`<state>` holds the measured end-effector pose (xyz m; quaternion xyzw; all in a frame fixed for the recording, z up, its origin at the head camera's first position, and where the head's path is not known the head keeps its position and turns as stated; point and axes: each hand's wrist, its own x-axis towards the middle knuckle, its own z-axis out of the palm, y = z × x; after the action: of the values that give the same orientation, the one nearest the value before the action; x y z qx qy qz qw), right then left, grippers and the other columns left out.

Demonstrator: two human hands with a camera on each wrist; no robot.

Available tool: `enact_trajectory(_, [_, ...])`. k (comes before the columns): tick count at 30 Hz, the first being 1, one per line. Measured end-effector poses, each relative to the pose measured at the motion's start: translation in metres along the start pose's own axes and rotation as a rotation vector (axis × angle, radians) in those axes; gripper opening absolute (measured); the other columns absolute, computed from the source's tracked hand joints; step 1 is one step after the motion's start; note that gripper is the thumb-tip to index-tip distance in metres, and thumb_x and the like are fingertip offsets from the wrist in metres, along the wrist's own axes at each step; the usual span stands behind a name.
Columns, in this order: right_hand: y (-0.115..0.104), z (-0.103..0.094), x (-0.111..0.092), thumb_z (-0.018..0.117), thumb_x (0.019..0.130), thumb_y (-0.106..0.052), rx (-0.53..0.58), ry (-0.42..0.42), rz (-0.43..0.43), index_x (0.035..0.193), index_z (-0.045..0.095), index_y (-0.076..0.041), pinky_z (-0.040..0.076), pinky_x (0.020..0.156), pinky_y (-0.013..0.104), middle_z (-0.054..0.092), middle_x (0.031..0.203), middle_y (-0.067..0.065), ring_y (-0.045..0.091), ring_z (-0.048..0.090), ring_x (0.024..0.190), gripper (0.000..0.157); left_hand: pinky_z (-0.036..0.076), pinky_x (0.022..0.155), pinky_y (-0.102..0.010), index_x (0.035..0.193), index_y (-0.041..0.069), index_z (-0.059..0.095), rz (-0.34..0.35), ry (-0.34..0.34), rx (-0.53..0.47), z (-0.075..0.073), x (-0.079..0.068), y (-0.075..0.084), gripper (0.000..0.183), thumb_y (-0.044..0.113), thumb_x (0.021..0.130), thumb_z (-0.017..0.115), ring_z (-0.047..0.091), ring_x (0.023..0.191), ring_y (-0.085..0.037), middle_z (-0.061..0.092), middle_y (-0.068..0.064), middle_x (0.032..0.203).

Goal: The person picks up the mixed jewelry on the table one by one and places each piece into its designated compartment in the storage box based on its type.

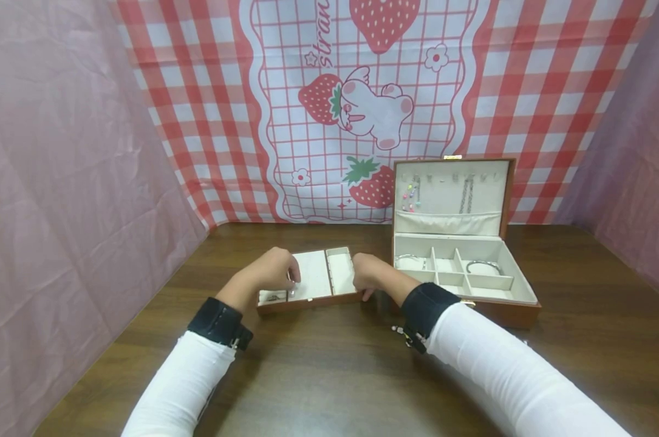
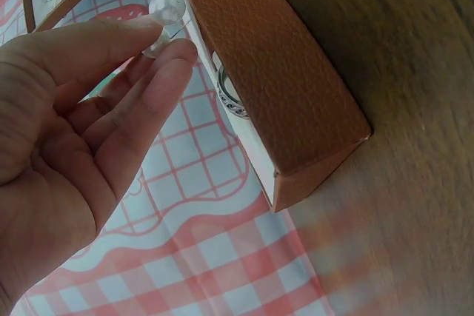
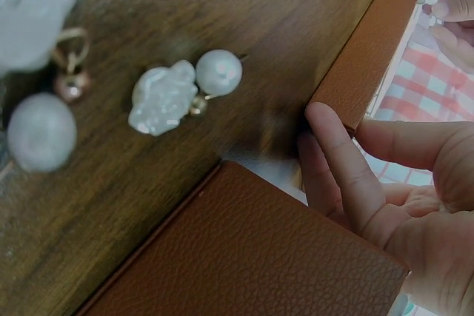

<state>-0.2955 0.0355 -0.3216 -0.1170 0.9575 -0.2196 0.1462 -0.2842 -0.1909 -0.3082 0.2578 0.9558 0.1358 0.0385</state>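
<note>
My left hand [image 1: 274, 268] pinches a pearl earring [image 2: 167, 7] between thumb and fingertips, close over the shallow brown jewelry tray [image 1: 314, 274]. A second white bead of the earring shows below my thumb in the left wrist view. My right hand [image 1: 368, 273] grips the tray's right front corner, thumb at its top edge and fingers against the outer leather wall [image 3: 363, 57]. Silver rings [image 2: 232, 94] sit in the tray's left compartment. On the table by my right hand lies another earring [image 3: 167, 98] with pearls and a gold bead; a similar blurred one [image 3: 43, 131] is nearer the camera.
Right of the tray stands an open brown jewelry box [image 1: 517, 315] with divided compartments and silver bangles [image 1: 483, 264]. Its raised lid holds a colorful beaded strand [image 1: 411, 195] and a silver chain [image 1: 466, 194]. A strawberry-print cloth [image 1: 362, 121] hangs behind the wooden table [image 1: 329, 376].
</note>
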Motion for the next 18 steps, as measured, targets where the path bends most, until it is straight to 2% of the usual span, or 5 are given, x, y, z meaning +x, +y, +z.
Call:
enact_trajectory(4, [-0.0004,0.0001,0.0003,0.059,0.081,0.015,0.017,-0.006,0.010,0.127,0.045,0.015,0.056,0.054,0.027,0.052,0.126,0.034,0.023,0.068,0.054,0.048,0.052,0.071,-0.031,0.078,0.007,0.074,-0.015,0.011,0.018,-0.0004,0.0012,-0.0031,0.004,0.004,0.078,0.076,0.058,0.073,-0.015,0.065,0.003,0.074])
enact_trajectory(9, [0.0001,0.0001,0.0012,0.060,0.082,0.015,0.017,-0.006,0.015,0.127,0.045,0.015,0.056,0.054,0.027,0.051,0.128,0.034,0.023,0.068,0.054,0.047,0.052,0.072,-0.032,0.078,0.004,0.073,-0.009,0.034,0.043,-0.0003,0.0029,-0.0063,0.003,0.005,0.077,0.076,0.058,0.073,-0.015,0.065,0.002,0.073])
enact_trajectory(18, [0.0013,0.0002,0.0015,0.059,0.082,0.014,0.024,-0.003,0.006,0.131,0.042,0.015,0.056,0.054,0.027,0.052,0.127,0.034,0.023,0.068,0.054,0.052,0.053,0.074,-0.033,0.079,0.006,0.075,-0.016,0.051,0.062,0.0018,0.0056,-0.0040,0.005,0.002,0.078,0.074,0.059,0.074,-0.016,0.066,0.001,0.074])
